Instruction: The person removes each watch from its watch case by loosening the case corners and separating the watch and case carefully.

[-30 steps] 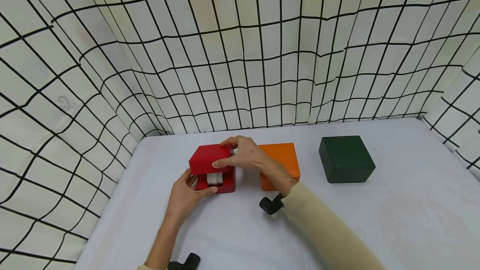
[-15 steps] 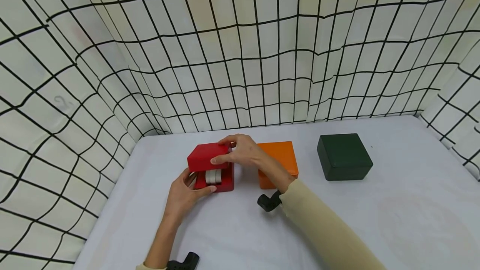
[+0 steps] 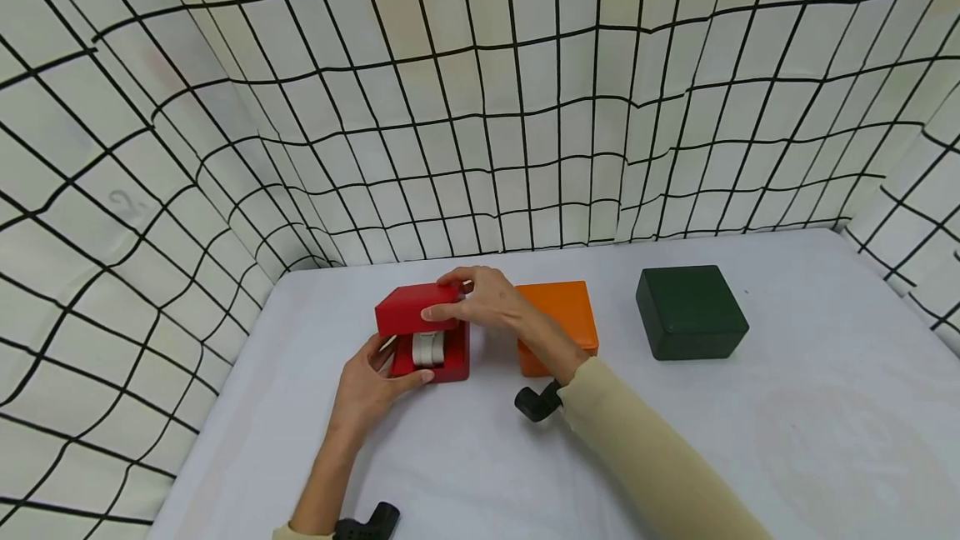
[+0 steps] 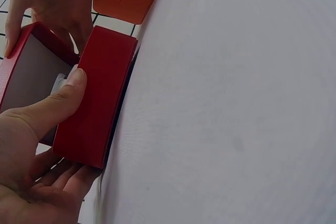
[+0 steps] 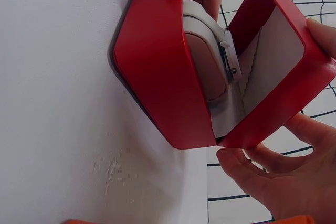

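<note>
A red box stands partly open on the table, its lid tilted up. Inside, a white strap-like item, perhaps a watch, wraps a cushion, seen closer in the right wrist view. My left hand grips the base at its left side, thumb on the front wall, as the left wrist view shows on the red base. My right hand holds the lid between thumb and fingers at its right side. In the right wrist view the lid stands hinged away from the base.
An orange box sits just right of the red one, partly behind my right forearm. Farther right is a dark green box. A white padded wall with black netting rises behind and beside the white table.
The lid has tilted up slightly, showing a little more of the white item. Both hands keep their hold on the red box, and the head view has shifted slightly.
</note>
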The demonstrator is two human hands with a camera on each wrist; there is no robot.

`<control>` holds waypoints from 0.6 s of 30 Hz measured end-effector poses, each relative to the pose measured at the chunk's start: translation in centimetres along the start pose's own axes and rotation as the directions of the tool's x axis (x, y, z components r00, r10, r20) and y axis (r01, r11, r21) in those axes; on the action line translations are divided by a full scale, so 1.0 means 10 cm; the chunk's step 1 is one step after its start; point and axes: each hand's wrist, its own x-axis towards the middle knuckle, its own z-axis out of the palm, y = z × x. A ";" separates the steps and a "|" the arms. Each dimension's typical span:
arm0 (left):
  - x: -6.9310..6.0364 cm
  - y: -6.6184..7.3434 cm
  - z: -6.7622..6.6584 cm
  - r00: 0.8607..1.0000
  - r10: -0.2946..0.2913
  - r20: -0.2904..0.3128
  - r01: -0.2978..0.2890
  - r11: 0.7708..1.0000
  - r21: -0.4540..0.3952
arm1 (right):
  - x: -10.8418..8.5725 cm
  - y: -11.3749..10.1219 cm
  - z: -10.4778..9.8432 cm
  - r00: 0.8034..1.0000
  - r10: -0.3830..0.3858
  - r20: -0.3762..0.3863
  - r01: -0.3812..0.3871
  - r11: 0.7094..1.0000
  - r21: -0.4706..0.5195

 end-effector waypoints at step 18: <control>0.01 0.01 -0.06 0.997 -0.012 0.070 0.016 0.998 -0.058 | 0.02 -0.03 -0.01 1.000 -0.017 -0.004 0.017 1.000 0.022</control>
